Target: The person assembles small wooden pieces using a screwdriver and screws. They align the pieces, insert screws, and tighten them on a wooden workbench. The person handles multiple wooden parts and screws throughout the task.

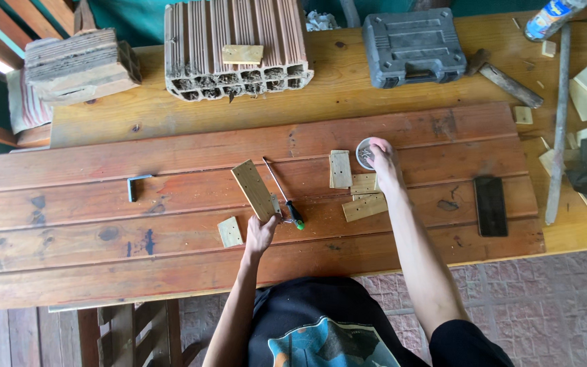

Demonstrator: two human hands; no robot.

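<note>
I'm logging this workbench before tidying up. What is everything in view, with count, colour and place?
wooden strip: 1, tan, drilled, held in the left hand
small wood pieces: about 4, tan, mid-table
round tin: 1, grey, under the right fingers
screwdriver: 1, green-tipped handle, beside the strip
metal bracket: 1, grey, left of the strip
dark slab: 1, black, right side
hollow brick: 1, red, far edge
tool case: 1, grey, far right
hammer: 1, beside the case
table: 1, reddish planks
left hand: holds the strip
right hand: reaches into the tin
</note>
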